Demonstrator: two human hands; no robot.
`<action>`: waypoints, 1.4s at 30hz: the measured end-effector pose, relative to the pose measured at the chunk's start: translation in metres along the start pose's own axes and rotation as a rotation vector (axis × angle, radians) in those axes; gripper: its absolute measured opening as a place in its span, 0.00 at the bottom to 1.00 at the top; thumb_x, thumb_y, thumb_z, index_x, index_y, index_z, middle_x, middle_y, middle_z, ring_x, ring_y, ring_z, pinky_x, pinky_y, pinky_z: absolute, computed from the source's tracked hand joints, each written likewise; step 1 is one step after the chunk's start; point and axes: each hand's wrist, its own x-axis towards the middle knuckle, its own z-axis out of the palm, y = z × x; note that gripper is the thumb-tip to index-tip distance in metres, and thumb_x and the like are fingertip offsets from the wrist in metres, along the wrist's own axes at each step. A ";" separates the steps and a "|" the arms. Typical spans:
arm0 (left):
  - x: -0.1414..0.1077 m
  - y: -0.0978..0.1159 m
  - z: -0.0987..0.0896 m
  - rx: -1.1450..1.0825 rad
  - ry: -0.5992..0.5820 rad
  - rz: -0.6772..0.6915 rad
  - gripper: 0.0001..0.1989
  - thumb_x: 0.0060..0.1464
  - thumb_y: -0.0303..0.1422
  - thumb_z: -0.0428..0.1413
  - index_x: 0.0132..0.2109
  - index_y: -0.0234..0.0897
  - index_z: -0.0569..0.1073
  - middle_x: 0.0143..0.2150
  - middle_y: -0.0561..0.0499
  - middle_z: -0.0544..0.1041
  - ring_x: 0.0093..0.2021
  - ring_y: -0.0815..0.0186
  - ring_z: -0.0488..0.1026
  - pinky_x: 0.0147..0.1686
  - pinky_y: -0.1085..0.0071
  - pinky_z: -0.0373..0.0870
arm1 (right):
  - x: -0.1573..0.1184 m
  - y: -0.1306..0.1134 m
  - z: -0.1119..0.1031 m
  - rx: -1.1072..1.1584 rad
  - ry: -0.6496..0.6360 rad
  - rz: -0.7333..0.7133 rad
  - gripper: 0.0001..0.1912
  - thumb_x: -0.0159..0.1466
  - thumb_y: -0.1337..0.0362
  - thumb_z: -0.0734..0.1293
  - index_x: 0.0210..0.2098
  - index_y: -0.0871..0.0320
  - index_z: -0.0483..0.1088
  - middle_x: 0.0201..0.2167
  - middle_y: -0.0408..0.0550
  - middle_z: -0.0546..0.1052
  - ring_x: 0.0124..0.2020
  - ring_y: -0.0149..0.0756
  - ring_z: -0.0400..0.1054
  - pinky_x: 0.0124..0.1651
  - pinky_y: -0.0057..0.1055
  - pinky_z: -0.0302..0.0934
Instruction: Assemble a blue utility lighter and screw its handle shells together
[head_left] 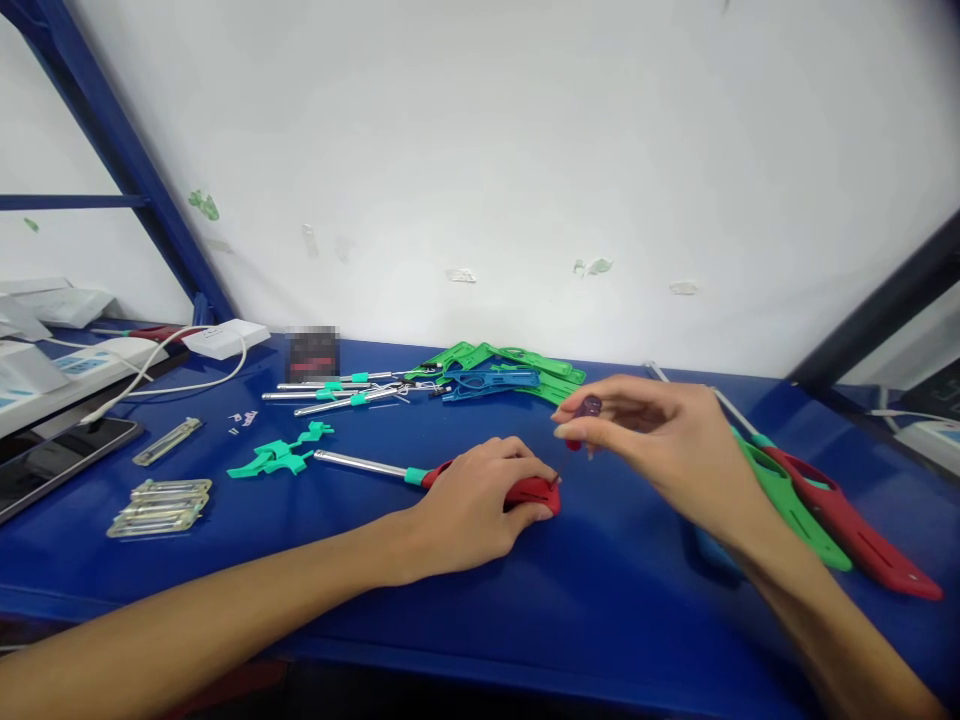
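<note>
A red long-necked lighter point(534, 490) with a silver tube lies on the blue table, tube pointing left. My left hand point(476, 500) is closed over its handle, hiding much of it. Just right of it and above the table, my right hand point(660, 430) pinches a small dark purple and red piece point(589, 406) between thumb and fingers; its exact kind is too hidden to tell. Left of the lighter's tube tip are loose turquoise plastic parts point(277, 457).
Behind lie silver lighter tubes point(330, 395), green handle shells point(525, 360) and blue handle shells point(491, 380). Green point(795, 505) and red lighters point(862, 530) lie at right. Clear small tanks point(161, 507), a phone point(67, 465) and a white cable point(150, 375) are at left.
</note>
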 end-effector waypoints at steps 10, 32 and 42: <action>0.000 0.005 -0.004 0.052 0.066 0.120 0.15 0.69 0.38 0.61 0.58 0.36 0.76 0.56 0.45 0.80 0.56 0.55 0.79 0.59 0.48 0.76 | 0.018 0.041 -0.013 -0.338 -0.018 0.168 0.18 0.75 0.50 0.68 0.48 0.59 0.76 0.38 0.44 0.79 0.33 0.33 0.75 0.39 0.34 0.74; -0.085 -0.017 -0.064 0.460 0.038 -0.127 0.11 0.71 0.32 0.59 0.57 0.35 0.76 0.47 0.48 0.80 0.44 0.62 0.80 0.46 0.59 0.81 | -0.026 0.031 0.056 -0.528 -0.447 -0.373 0.20 0.76 0.55 0.68 0.61 0.58 0.70 0.47 0.50 0.79 0.43 0.39 0.78 0.46 0.41 0.76; -0.101 0.009 -0.071 0.361 0.042 -0.017 0.13 0.75 0.28 0.45 0.47 0.36 0.74 0.43 0.46 0.80 0.39 0.60 0.76 0.38 0.64 0.71 | -0.042 0.028 0.057 -0.484 -0.269 -0.632 0.18 0.79 0.55 0.62 0.61 0.60 0.67 0.40 0.47 0.81 0.33 0.35 0.78 0.32 0.31 0.73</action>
